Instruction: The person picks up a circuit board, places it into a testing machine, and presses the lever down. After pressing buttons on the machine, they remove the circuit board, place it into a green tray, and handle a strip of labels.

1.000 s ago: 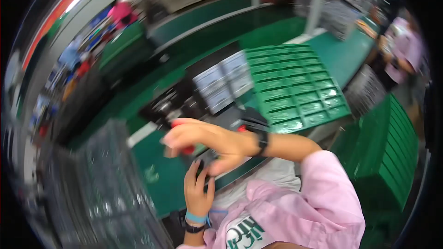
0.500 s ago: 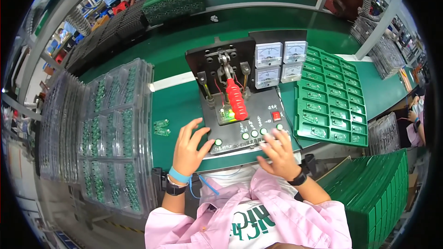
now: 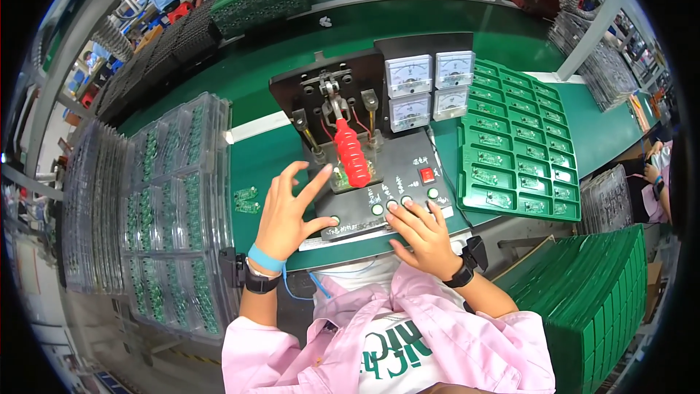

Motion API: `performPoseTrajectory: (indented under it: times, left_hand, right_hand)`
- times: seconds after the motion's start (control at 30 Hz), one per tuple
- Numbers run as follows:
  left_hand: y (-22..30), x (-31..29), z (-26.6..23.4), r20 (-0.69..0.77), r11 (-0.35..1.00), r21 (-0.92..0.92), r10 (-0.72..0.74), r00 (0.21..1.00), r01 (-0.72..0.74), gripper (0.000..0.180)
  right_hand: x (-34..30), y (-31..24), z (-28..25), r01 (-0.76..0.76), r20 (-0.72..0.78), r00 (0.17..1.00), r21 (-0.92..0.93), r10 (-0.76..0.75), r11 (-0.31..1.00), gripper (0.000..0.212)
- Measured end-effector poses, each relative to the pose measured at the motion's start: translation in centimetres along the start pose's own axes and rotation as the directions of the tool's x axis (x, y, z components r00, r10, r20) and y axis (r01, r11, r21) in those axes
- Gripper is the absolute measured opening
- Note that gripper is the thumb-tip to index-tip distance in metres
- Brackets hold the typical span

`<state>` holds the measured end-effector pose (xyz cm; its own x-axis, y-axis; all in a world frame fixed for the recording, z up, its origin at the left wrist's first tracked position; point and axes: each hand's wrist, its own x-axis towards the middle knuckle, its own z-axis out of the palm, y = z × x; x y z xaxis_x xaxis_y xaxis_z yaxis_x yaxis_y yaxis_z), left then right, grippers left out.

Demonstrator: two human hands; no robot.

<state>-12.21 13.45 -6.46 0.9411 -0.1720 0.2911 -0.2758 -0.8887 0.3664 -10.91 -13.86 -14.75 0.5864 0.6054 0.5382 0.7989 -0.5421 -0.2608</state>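
Note:
A black test fixture [image 3: 405,168] stands on the green bench, with a red-handled toggle clamp [image 3: 352,157] lowered over a small circuit board. Four analog meters fill its panel [image 3: 410,76]. My left hand [image 3: 284,211] is open at its left side, thumb at the left green button [image 3: 333,222] and index finger pointing toward the clamp's base. Whether the thumb presses cannot be told. Along the front edge, my right hand [image 3: 421,237] has its fingers stretched over the row of green buttons, fingertips on the middle ones. Small circuit boards [image 3: 246,201] lie left of my left hand.
Right of the fixture lies a green compartment tray [image 3: 519,142] of circuit boards. Clear plastic trays [image 3: 171,211] stand at left. Stacked green trays [image 3: 583,306] rise at lower right. A red switch [image 3: 427,174] sits on the fixture. People work farther off.
My right hand has come down onto the middle buttons. My left index finger has reached out nearer the clamp. The green glow under the clamp has gone dim, and the view has shifted slightly.

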Motion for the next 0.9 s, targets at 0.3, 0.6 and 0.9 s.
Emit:
performPoseTrajectory:
  times: [0.3, 0.6, 0.9]
  left_hand:
    - [0.4, -0.3, 0.0, 0.097, 0.996, -0.031, -0.076, 0.992, 0.080, 0.073]
    - [-0.7, -3.6, 1.5, -0.162, 0.981, 0.096, -0.149, 0.975, 0.166, 0.066]
    - [-11.1, -7.5, 3.9, -0.418, 0.853, 0.203, -0.369, 0.830, 0.481, 0.033]
  right_hand:
    - [5.8, 0.6, -3.5, 0.031, 0.367, 0.928, 0.099, -0.065, 0.995, 0.041]
    - [24.2, 0.2, -8.5, 0.392, -0.338, 0.916, 0.648, -0.214, 0.653, 0.045]
    - [12.4, 1.6, -3.2, 0.511, 0.009, 0.852, 0.203, -0.523, 0.835, 0.027]
